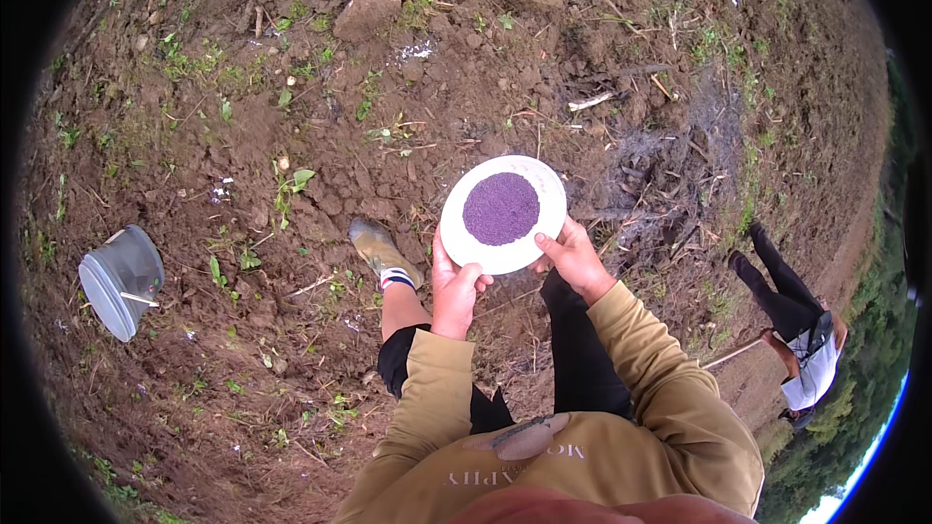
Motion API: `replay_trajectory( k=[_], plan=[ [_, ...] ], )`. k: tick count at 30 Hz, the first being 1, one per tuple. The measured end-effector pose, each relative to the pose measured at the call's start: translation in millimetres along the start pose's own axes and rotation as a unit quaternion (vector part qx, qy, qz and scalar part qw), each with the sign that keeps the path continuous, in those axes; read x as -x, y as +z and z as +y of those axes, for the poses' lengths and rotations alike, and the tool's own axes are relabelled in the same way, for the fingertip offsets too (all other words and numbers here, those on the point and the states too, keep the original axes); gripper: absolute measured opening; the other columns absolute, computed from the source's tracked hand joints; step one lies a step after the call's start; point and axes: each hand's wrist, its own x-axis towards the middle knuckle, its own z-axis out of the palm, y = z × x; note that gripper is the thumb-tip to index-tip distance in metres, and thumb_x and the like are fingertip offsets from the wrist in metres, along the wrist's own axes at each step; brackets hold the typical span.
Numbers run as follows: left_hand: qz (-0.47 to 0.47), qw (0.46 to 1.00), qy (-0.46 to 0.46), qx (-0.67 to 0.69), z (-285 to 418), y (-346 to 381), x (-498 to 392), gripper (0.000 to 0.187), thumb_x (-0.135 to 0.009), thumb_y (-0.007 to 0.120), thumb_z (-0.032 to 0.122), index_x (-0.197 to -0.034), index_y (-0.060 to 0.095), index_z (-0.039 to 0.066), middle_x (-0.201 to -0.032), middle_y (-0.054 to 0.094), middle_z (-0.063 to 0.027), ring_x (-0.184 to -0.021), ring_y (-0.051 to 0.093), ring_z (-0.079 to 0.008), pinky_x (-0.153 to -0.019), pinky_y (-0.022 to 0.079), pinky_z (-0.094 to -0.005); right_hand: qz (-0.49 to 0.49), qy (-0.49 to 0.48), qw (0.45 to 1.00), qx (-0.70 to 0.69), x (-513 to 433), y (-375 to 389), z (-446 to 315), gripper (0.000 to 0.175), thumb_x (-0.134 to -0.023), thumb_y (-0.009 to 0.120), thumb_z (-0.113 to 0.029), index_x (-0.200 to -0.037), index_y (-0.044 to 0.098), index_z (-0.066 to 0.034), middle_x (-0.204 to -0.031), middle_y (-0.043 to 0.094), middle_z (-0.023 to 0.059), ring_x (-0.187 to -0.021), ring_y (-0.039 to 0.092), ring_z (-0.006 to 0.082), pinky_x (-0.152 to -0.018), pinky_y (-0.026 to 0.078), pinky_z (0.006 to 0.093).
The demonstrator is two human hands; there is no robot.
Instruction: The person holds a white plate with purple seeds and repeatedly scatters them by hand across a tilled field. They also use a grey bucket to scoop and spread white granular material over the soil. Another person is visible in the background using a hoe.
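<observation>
A white round plate (453,233) is held out over the soil, tilted a little towards me. In its middle lies a round heap of fine purple grains (501,209), perhaps coated seed. My left hand (454,291) grips the plate's lower left rim, thumb on top and fingers partly hidden underneath. On the lower right rim, my right hand (575,258) holds on the same way, its thumb resting on the plate's face close to the grains.
A grey lidded plastic bucket (122,282) stands on the ground to the left. Clods (368,9), weeds and scattered white granules (415,52) dot the soil. Dry stalks lie on an ashy patch (641,167). Far right, another person (801,349) holds a long stick (732,354).
</observation>
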Motion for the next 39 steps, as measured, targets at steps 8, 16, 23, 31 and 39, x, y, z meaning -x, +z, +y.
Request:
replay_trajectory(
  k=[8, 16, 23, 31, 39],
  plan=[
    [0.034, 0.999, 0.005, -0.026, -6.8, 0.4, -3.7, 0.066, -0.07, 0.042, -0.008, -0.13, 0.025, 0.013, -0.094, 0.053, -0.0063, -0.05, 0.049, -0.0077, -0.041, 0.039, -0.0178, -0.022, -0.001, 1.0, -0.007, -7.1, -9.2, 14.0, 0.03, -0.086, 0.048, -0.004, -0.115, 0.039, -0.001, -0.082, 0.059, 0.0066, -0.057, 0.057, 0.0108, -0.045, 0.046, 0.0213],
    [0.05, 0.997, 0.047, -0.043, -7.9, 8.6, -6.4, 0.057, -0.07, 0.046, -0.005, -0.123, 0.031, 0.008, -0.098, 0.053, -0.0059, -0.074, 0.056, -0.0114, -0.057, 0.047, -0.0223, -0.027, -0.009, 1.0, -0.012, -9.2, -17.4, 14.2, 0.03, -0.086, 0.049, -0.004, -0.115, 0.04, -0.0007, -0.084, 0.058, 0.0065, -0.058, 0.057, 0.0109, -0.046, 0.046, 0.0213],
    [0.044, 0.995, 0.093, -0.016, -16.3, 6.0, -11.0, 0.057, -0.067, 0.043, -0.011, -0.122, 0.036, 0.001, -0.116, 0.048, -0.0074, -0.105, 0.048, -0.0163, -0.092, 0.037, -0.0296, -0.045, -0.015, 0.999, -0.009, -7.7, -22.0, 11.1, 0.03, -0.086, 0.048, -0.004, -0.115, 0.039, -0.0001, -0.085, 0.058, 0.0066, -0.062, 0.058, 0.0106, -0.046, 0.047, 0.0205],
    [0.043, 0.996, 0.076, -0.014, -15.0, 5.6, -11.2, 0.052, -0.067, 0.043, -0.011, -0.118, 0.04, 0.0, -0.112, 0.051, -0.0075, -0.103, 0.049, -0.0153, -0.089, 0.039, -0.0288, -0.043, -0.01, 0.999, 0.006, -7.8, -21.7, 7.2, 0.03, -0.087, 0.048, -0.007, -0.116, 0.04, -0.0015, -0.085, 0.058, 0.006, -0.061, 0.058, 0.0099, -0.047, 0.047, 0.0207],
    [0.093, 0.986, 0.107, -0.089, -4.0, 11.0, -14.7, 0.072, -0.071, 0.048, -0.004, -0.135, 0.018, 0.011, -0.124, 0.037, -0.0131, -0.104, 0.043, -0.0198, -0.087, 0.038, -0.0316, -0.006, 0.006, 1.0, -0.013, -37.1, -31.5, 26.7, 0.028, -0.086, 0.048, -0.004, -0.114, 0.043, -0.0025, -0.08, 0.06, 0.006, -0.056, 0.055, 0.0088, -0.046, 0.045, 0.0201]
  ],
)
